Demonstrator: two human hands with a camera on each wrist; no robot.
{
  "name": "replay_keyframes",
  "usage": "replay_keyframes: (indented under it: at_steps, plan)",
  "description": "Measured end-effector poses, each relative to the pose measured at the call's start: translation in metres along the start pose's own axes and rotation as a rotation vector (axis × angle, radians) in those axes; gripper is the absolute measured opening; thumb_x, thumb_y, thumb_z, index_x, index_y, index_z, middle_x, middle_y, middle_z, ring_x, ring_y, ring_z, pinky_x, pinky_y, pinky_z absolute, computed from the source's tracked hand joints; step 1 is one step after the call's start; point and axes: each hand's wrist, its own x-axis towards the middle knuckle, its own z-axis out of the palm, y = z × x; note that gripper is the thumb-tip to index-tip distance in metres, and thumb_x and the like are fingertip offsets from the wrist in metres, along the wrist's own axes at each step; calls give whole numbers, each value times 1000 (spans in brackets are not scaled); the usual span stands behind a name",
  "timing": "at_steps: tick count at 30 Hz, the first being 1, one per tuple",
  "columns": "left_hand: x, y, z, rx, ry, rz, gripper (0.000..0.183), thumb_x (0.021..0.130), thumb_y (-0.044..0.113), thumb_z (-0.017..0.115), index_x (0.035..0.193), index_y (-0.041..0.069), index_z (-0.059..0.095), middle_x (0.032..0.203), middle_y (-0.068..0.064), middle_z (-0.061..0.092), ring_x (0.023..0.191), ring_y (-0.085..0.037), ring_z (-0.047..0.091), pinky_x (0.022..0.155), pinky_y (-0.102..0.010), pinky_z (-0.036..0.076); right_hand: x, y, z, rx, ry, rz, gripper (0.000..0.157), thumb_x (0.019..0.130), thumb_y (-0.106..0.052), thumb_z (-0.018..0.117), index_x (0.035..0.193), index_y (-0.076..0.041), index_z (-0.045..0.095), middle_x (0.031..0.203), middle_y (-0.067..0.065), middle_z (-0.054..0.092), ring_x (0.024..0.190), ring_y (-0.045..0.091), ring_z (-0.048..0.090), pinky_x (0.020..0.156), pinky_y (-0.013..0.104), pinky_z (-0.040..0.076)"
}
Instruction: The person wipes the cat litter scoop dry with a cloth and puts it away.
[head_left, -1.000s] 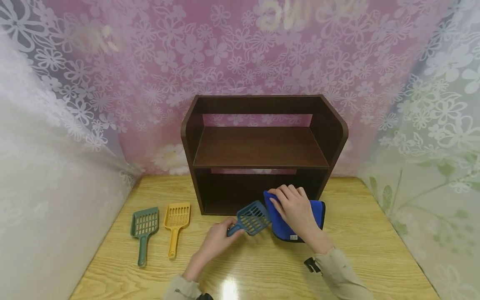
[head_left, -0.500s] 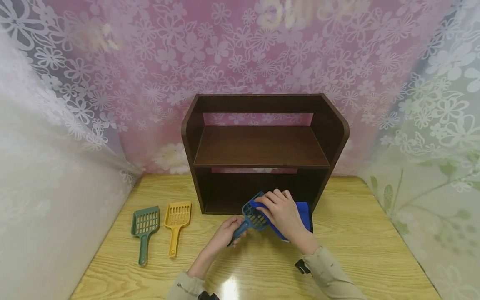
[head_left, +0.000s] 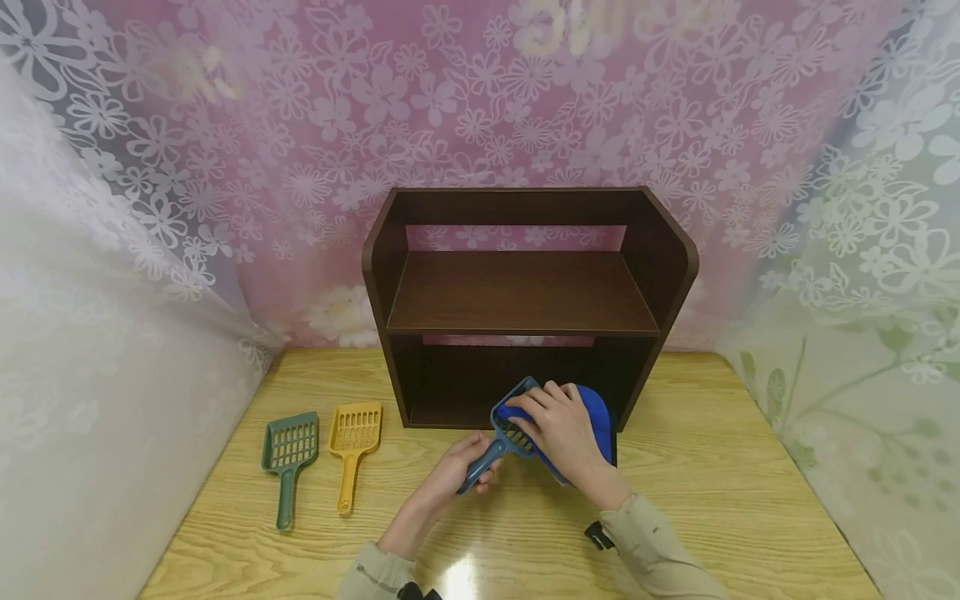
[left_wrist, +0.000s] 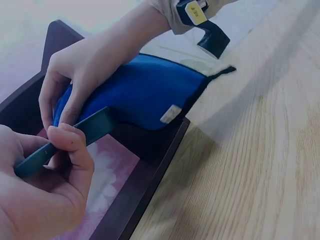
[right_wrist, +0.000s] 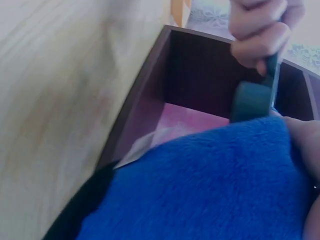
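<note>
My left hand (head_left: 456,468) grips the handle of a dark blue litter scoop (head_left: 483,463), its slotted head tilted up to the right. With my right hand (head_left: 561,429) I hold a blue cloth (head_left: 598,421) against the scoop's head, covering part of the slots. The cloth (left_wrist: 155,92) has a dark edging and a small white tag in the left wrist view, and hangs down behind the right hand. From the right wrist, the fleecy cloth (right_wrist: 210,185) fills the foreground and the scoop (right_wrist: 250,100) shows its side beyond it.
On the table (head_left: 720,492) to the left lie a green litter scoop (head_left: 287,467) and a yellow litter scoop (head_left: 349,454), handles toward me. A dark brown two-tier shelf (head_left: 525,292) stands just behind both hands. Floral curtains (head_left: 315,167) surround the table.
The cloth and right hand have moved left onto the scoop's head. The scoop has turned to point further upward, and the left hand has turned with it. The other scoops stay put.
</note>
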Motion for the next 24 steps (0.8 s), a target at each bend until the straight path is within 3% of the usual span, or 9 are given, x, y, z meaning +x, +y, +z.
replay_keyframes:
  at_steps: [5, 11, 17, 24]
  plan:
    - [1, 0, 3, -20, 3, 16, 24, 112, 25, 32, 110, 5, 45, 88, -3, 52, 65, -5, 47, 57, -17, 43, -5, -2, 5, 45, 36, 22, 33, 78, -24, 89, 105, -13, 74, 94, -1, 73, 82, 20, 59, 76, 40, 44]
    - [1, -1, 4, -16, 3, 34, 23, 113, 25, 31, 106, 8, 45, 87, -3, 51, 65, -6, 47, 56, -16, 42, -7, -6, 7, 93, 3, -27, 23, 83, -24, 85, 102, -17, 75, 95, -2, 73, 87, 18, 61, 81, 42, 42]
    - [-1, 1, 7, -20, -40, 44, 20, 113, 24, 28, 103, 10, 38, 87, -4, 49, 65, -10, 44, 55, -19, 39, -5, -9, 9, -28, 19, -49, 23, 80, -27, 88, 97, -19, 75, 93, -3, 70, 87, 20, 60, 80, 43, 45]
    - [-3, 0, 9, -50, -31, 35, 19, 113, 23, 28, 102, 11, 37, 86, -4, 47, 64, -9, 43, 54, -17, 37, 1, 3, 7, -124, 29, -45, 23, 80, -23, 88, 97, -17, 74, 93, 0, 69, 85, 24, 57, 81, 45, 46]
